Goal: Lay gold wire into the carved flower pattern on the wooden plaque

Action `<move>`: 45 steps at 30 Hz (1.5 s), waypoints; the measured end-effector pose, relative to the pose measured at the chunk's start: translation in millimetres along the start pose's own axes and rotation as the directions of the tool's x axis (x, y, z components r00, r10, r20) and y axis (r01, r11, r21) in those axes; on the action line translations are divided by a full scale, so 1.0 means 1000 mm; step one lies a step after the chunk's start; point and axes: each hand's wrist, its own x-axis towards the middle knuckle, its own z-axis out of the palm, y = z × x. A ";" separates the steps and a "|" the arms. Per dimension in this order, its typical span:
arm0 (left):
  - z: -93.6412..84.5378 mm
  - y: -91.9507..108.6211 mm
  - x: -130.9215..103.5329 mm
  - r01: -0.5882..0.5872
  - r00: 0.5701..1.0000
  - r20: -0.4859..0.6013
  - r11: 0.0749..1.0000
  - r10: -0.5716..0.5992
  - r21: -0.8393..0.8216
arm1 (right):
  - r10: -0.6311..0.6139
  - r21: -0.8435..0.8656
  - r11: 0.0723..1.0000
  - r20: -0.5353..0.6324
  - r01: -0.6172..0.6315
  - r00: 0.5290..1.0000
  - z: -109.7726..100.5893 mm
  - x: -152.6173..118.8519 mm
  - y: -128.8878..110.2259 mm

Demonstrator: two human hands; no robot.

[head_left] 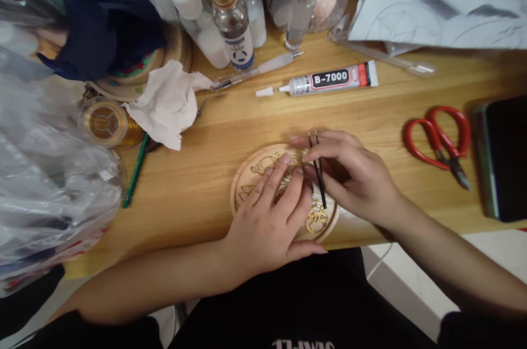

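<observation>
A round wooden board (242, 174) with a raised rim lies at the table's front edge, carrying bent gold wire shapes (316, 220). My left hand (267, 217) rests palm down over its middle, fingers stretched out and hiding much of the wire. Over the board's right side, my right hand (358, 173) grips black tweezers (318, 170) between thumb and fingers. Their two prongs stand apart at the far end, and the other end points toward me. Whatever lies under my fingers is hidden.
Behind the board lie a B-7000 glue tube (331, 79) and a pen (263, 70), with bottles (233, 25) farther back. Red-handled pliers (442, 143) and a dark phone-like device (504, 159) sit right. Left are crumpled tissue (164, 99), a gold wire spool (109, 121) and plastic bags (49, 173).
</observation>
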 end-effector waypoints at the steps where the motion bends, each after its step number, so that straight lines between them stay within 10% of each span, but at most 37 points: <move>1: 0.000 0.000 0.000 0.003 1.000 0.003 1.000 -0.003 0.006 | 0.026 0.088 0.996 -0.023 -0.023 0.999 0.001 -0.001 -0.001; 6: 0.000 0.000 0.000 0.003 1.000 0.011 1.000 -0.004 0.027 | 0.130 0.407 0.912 -0.150 -0.059 0.980 -0.006 -0.003 -0.007; 16: -0.001 0.001 0.000 0.014 1.000 0.015 0.999 -0.014 0.030 | -0.221 -0.227 0.926 0.322 0.302 0.921 -0.035 0.020 -0.005; 45: 0.001 0.002 -0.001 0.030 0.999 -0.034 0.999 -0.029 0.028 | -0.314 -0.471 0.776 0.290 0.420 0.904 -0.025 0.023 -0.007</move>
